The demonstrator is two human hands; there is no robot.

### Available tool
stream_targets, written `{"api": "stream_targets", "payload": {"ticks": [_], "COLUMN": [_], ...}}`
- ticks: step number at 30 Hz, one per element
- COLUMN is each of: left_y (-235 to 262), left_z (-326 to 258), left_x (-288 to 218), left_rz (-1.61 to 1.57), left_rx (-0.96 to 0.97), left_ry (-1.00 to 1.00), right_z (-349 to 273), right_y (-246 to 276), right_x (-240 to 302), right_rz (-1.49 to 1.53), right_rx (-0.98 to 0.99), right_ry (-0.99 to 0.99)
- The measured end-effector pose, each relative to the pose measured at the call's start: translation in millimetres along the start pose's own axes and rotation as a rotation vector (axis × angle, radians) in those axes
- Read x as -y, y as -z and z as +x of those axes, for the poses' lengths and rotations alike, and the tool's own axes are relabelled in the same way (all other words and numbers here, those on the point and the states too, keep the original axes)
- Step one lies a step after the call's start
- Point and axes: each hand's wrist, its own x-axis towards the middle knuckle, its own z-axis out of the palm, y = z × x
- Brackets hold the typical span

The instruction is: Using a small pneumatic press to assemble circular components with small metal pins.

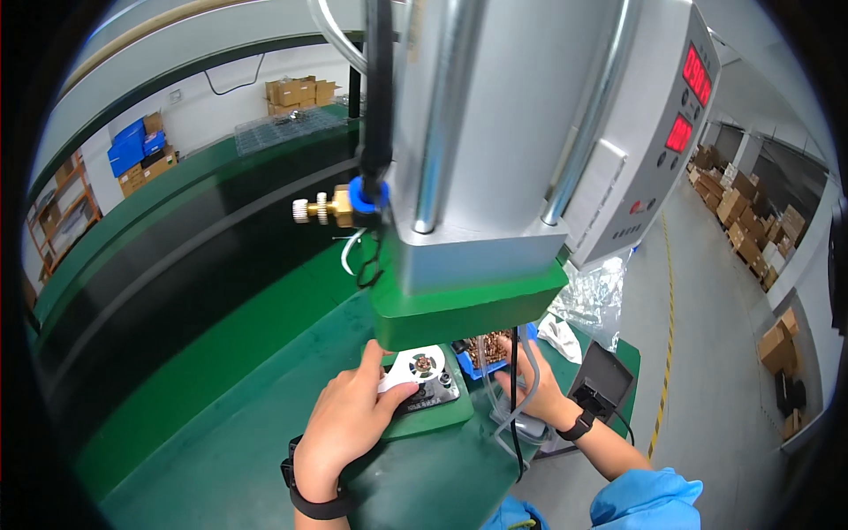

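Observation:
My left hand [352, 402] grips a white round plastic part [408, 363] by its tab, thumb on the near side and fingers behind. Dark slots and a copper-coloured centre show in that part. It sits over a dark metal plate [439, 395] on a green base [433, 424], below a press head [468, 309]. At the blue bin [483, 372], full of small copper-coloured pieces [488, 351], my right hand [541, 393] has thumb and forefinger apart. A grey tube and a black cable cross in front of it, and its other fingers are partly hidden.
A silver cylinder [521, 115] with a red-lit control box [654, 141] rises above the base. A brass fitting [322, 208] juts out on its left. Clear plastic bags [594, 296], a white cloth [559, 337] and a black box [604, 378] lie right of the bin.

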Motion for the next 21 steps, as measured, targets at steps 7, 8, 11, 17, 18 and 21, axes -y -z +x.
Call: {"api": "stream_targets", "payload": {"ticks": [7, 8, 11, 17, 18, 21], "left_y": [-8, -11, -7, -3, -5, -3], "left_z": [1, 4, 1, 0, 2, 0], "left_x": [4, 4, 6, -1, 1, 3], "left_rz": [-0.007, 0.011, -0.017, -0.013, -0.04, -0.011], "left_rx": [-0.026, -0.043, -0.072, -0.026, -0.026, -0.02], "left_ry": [-0.013, -0.044, -0.029, -0.008, -0.043, -0.024], "right_z": [-7, -7, 4, -17, -22, -18], "right_y": [1, 4, 11, 85, 88, 78], "right_x": [-5, -4, -5, -64, -74, -82], "right_rz": [-0.056, -0.039, -0.065, -0.319, -0.4, -0.475], "right_rx": [-0.11, -0.139, -0.249, 0.278, 0.308, 0.333], "right_ry": [0.027, 0.01, -0.085, -0.477, -0.528, -0.539]}}
